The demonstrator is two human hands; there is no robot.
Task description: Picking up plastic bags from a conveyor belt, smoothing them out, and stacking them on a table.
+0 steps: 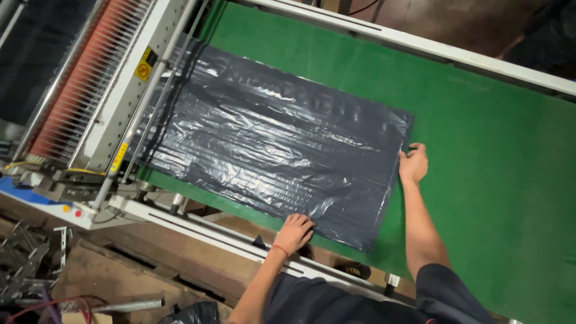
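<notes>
A stack of flat black plastic bags [270,138] lies on the green conveyor belt [492,156], coming out of the machine on the left. My left hand [295,231] rests palm down on the stack's near edge, fingers spread on the plastic. A red band circles that wrist. My right hand [413,162] pinches the stack's right edge near its far corner.
A white bag-making machine [120,78] with an orange ribbed roller stands at the left, its control panel [66,207] below. White frame rails [420,42] border the belt. Metal scrap and a wooden pallet [120,282] lie on the floor.
</notes>
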